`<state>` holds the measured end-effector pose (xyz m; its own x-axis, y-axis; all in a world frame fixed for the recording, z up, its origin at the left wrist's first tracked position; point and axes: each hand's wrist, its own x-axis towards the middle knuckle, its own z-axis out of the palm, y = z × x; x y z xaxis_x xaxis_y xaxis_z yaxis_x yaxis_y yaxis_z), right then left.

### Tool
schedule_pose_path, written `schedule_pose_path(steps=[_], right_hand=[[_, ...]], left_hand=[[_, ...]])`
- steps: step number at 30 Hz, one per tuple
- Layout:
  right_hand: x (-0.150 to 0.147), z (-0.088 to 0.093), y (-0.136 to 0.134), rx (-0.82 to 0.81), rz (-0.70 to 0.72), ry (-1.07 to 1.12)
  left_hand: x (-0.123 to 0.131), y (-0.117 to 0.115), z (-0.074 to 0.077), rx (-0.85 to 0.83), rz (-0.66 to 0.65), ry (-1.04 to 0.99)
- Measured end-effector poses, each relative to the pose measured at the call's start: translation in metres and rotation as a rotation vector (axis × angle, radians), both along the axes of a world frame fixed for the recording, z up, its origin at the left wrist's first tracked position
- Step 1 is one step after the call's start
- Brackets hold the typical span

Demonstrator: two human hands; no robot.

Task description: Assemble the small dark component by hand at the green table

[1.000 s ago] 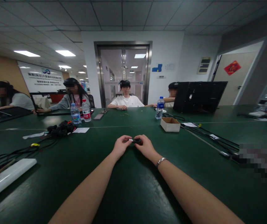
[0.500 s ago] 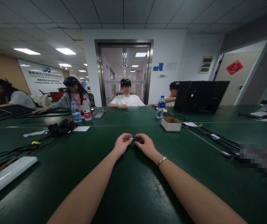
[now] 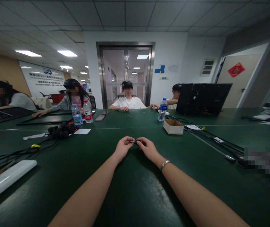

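Note:
Between my two hands, just above the green table [image 3: 135, 179], is a small dark object with a silvery left end [image 3: 134, 141]; its exact kind is too small to make out. My left hand [image 3: 123, 147] is closed in a pinch on the silvery end. On the dark end, my right hand [image 3: 149, 149] is closed too, thumb and fingers together, and it covers much of that part. A silver bracelet [image 3: 165, 164] circles my right wrist.
A shallow cardboard box [image 3: 173, 127] and a water bottle [image 3: 163, 109] stand ahead to the right. Cables [image 3: 210, 138] run along the right side. To the left are two bottles, black gear [image 3: 62, 130] and a white bar [image 3: 15, 177]. Several people sit around the table.
My right hand's fingers have shifted slightly on the dark end, and less of it shows now. My left hand keeps its pinch. The whole view has tipped a little.

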<state>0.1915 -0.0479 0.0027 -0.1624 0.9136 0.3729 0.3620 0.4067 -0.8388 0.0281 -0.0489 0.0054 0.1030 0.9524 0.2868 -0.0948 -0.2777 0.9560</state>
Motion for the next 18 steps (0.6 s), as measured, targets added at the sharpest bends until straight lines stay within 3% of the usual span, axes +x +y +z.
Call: schedule_pose_path(steps=[4,11,18], right_hand=[[-0.0016,0.0009,-0.0004,-0.025,0.003,0.047],[-0.0031,0.0063,-0.0051,-0.034,-0.01,0.063],[-0.0027,0.0075,-0.0071,-0.021,-0.018,0.045]], left_hand=[[0.0006,-0.0027,0.0018,-0.015,0.03,-0.031],[0.0019,-0.0004,0.0021,-0.2,0.107,-0.056],[0.0035,0.0002,0.0009,-0.199,0.091,-0.059]])
